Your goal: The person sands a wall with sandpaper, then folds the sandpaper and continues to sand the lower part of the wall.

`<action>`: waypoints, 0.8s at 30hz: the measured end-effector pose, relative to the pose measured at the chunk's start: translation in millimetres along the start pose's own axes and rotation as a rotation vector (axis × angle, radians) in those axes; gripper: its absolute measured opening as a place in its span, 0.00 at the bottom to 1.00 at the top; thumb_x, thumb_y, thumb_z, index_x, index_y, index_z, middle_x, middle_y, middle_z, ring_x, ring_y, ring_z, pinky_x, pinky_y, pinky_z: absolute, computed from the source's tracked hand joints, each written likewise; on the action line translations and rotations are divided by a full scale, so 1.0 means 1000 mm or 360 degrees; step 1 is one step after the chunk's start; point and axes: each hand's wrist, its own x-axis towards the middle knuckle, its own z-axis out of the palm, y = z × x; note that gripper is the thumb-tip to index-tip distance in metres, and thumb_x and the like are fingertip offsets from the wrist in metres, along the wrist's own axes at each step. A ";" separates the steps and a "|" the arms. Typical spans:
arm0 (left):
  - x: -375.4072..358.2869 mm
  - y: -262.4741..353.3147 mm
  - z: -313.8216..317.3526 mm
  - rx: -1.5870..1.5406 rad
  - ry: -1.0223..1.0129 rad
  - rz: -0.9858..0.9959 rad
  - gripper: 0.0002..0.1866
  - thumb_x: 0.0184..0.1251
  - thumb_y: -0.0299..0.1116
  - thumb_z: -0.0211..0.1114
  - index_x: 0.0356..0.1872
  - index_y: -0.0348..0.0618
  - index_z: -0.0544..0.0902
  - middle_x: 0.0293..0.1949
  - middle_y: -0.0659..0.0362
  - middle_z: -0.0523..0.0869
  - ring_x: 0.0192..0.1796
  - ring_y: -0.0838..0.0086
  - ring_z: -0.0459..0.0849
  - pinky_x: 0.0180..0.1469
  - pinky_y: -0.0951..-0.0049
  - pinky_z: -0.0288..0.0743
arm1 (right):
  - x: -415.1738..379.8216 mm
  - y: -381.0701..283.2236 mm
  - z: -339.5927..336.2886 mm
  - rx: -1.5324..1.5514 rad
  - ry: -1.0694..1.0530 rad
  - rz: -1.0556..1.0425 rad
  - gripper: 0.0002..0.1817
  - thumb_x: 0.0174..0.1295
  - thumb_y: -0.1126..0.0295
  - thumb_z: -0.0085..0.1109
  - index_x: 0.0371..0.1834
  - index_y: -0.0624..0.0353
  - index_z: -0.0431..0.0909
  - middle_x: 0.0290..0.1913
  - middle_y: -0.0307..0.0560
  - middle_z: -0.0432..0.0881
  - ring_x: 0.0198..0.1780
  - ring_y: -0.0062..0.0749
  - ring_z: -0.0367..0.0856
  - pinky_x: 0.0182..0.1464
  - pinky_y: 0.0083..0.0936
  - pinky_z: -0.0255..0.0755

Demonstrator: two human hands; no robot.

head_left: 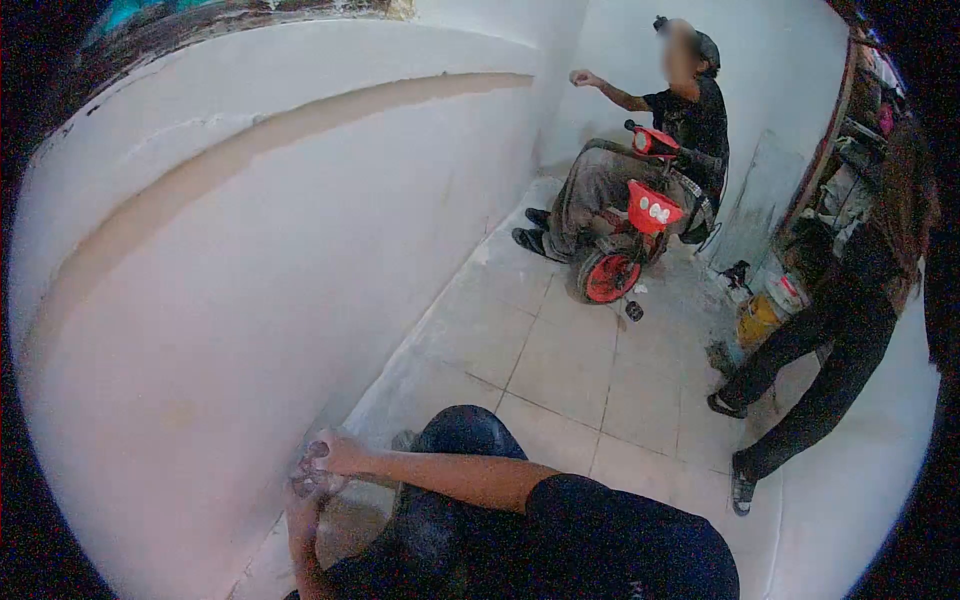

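A single head-worn camera looks forward and steeply down through a wide fisheye lens, with dark corners rounding the picture. It sits very close to the white wall (250, 300) on its left, with the wearer's own arms and knee filling the bottom edge. Farther off, the view faces along the tiled floor (560, 350) toward the room's far corner, where other people appear small.
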 end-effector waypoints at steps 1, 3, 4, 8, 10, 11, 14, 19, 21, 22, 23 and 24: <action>-0.004 0.008 -0.001 0.0008 -0.0021 -0.0102 0.29 0.66 0.39 0.74 0.64 0.35 0.77 0.51 0.50 0.86 0.52 0.64 0.84 0.57 0.63 0.78 | 0.001 0.001 0.001 -0.0007 0.0001 0.0020 0.33 0.59 0.46 0.69 0.61 0.59 0.82 0.61 0.62 0.83 0.65 0.54 0.80 0.68 0.45 0.73; 0.000 0.003 -0.006 0.0027 -0.0038 -0.0198 0.30 0.66 0.39 0.74 0.65 0.35 0.75 0.53 0.51 0.85 0.54 0.64 0.83 0.58 0.62 0.77 | 0.004 -0.001 0.002 -0.0057 0.0290 -0.0331 0.32 0.60 0.45 0.69 0.60 0.57 0.83 0.61 0.58 0.84 0.63 0.55 0.82 0.68 0.47 0.73; 0.009 -0.025 -0.004 -0.0080 0.0061 -0.0099 0.30 0.67 0.39 0.73 0.66 0.36 0.74 0.55 0.51 0.84 0.54 0.64 0.83 0.58 0.62 0.78 | 0.007 0.002 0.002 -0.0062 0.0298 -0.0344 0.32 0.60 0.45 0.69 0.60 0.57 0.83 0.61 0.58 0.84 0.63 0.55 0.82 0.68 0.47 0.73; -0.002 0.008 -0.011 -0.0420 -0.0125 -0.0311 0.30 0.69 0.39 0.71 0.67 0.38 0.72 0.57 0.51 0.82 0.55 0.63 0.83 0.61 0.60 0.78 | -0.008 -0.029 -0.007 0.0215 0.0182 -0.0249 0.30 0.64 0.45 0.66 0.58 0.57 0.85 0.57 0.57 0.86 0.60 0.52 0.84 0.66 0.43 0.74; -0.014 0.036 0.019 -0.0379 0.0073 -0.0169 0.29 0.69 0.38 0.71 0.67 0.39 0.72 0.57 0.51 0.82 0.55 0.63 0.83 0.60 0.60 0.78 | -0.020 -0.047 -0.023 0.0322 0.0118 -0.0162 0.28 0.66 0.45 0.65 0.58 0.57 0.86 0.55 0.56 0.88 0.59 0.49 0.85 0.64 0.43 0.74; -0.015 0.037 0.020 -0.0359 0.0174 -0.0094 0.29 0.69 0.38 0.71 0.66 0.39 0.72 0.56 0.51 0.82 0.56 0.63 0.83 0.60 0.60 0.78 | -0.023 -0.052 -0.026 0.0442 -0.0009 -0.0191 0.27 0.69 0.46 0.64 0.59 0.57 0.85 0.53 0.54 0.89 0.57 0.45 0.85 0.61 0.41 0.76; 0.001 0.017 0.007 -0.0458 -0.0087 0.0064 0.30 0.67 0.39 0.74 0.65 0.39 0.72 0.53 0.52 0.84 0.53 0.63 0.84 0.55 0.62 0.81 | -0.052 -0.080 -0.061 0.0417 -0.0256 -0.0390 0.24 0.74 0.50 0.61 0.60 0.58 0.85 0.52 0.50 0.90 0.55 0.37 0.85 0.58 0.37 0.78; 0.003 -0.009 0.008 -0.0114 0.0050 0.0515 0.28 0.67 0.37 0.75 0.63 0.38 0.74 0.47 0.54 0.88 0.45 0.65 0.88 0.47 0.67 0.83 | -0.060 -0.073 -0.074 0.0385 -0.0121 -0.0966 0.22 0.80 0.55 0.55 0.62 0.60 0.83 0.48 0.42 0.89 0.44 0.24 0.86 0.47 0.25 0.80; -0.004 0.014 0.013 -0.0257 0.0028 0.0397 0.25 0.68 0.38 0.74 0.60 0.37 0.76 0.45 0.54 0.89 0.43 0.67 0.89 0.46 0.68 0.83 | -0.058 -0.073 -0.096 0.0459 -0.0149 -0.0718 0.20 0.80 0.56 0.55 0.62 0.57 0.84 0.45 0.38 0.89 0.41 0.21 0.85 0.43 0.21 0.79; -0.007 0.027 0.015 -0.0511 -0.0096 0.0194 0.24 0.69 0.38 0.74 0.59 0.37 0.78 0.45 0.54 0.90 0.43 0.68 0.90 0.46 0.68 0.83 | -0.082 -0.102 -0.119 0.0661 -0.0092 -0.0506 0.19 0.81 0.57 0.55 0.62 0.57 0.84 0.45 0.38 0.89 0.42 0.20 0.85 0.45 0.21 0.79; -0.008 0.027 0.011 -0.0517 -0.0048 0.0210 0.24 0.69 0.38 0.74 0.59 0.37 0.78 0.45 0.54 0.90 0.43 0.68 0.90 0.46 0.68 0.83 | -0.102 -0.134 -0.138 0.0853 -0.0042 -0.0292 0.18 0.81 0.57 0.55 0.62 0.56 0.85 0.46 0.38 0.89 0.43 0.20 0.84 0.47 0.22 0.78; -0.006 0.023 0.013 -0.0451 -0.0080 0.0120 0.23 0.70 0.41 0.73 0.58 0.39 0.79 0.45 0.54 0.90 0.43 0.68 0.90 0.46 0.68 0.83 | -0.090 -0.119 -0.152 0.0793 0.0302 -0.0358 0.19 0.81 0.57 0.55 0.61 0.57 0.85 0.46 0.38 0.89 0.43 0.19 0.84 0.47 0.21 0.78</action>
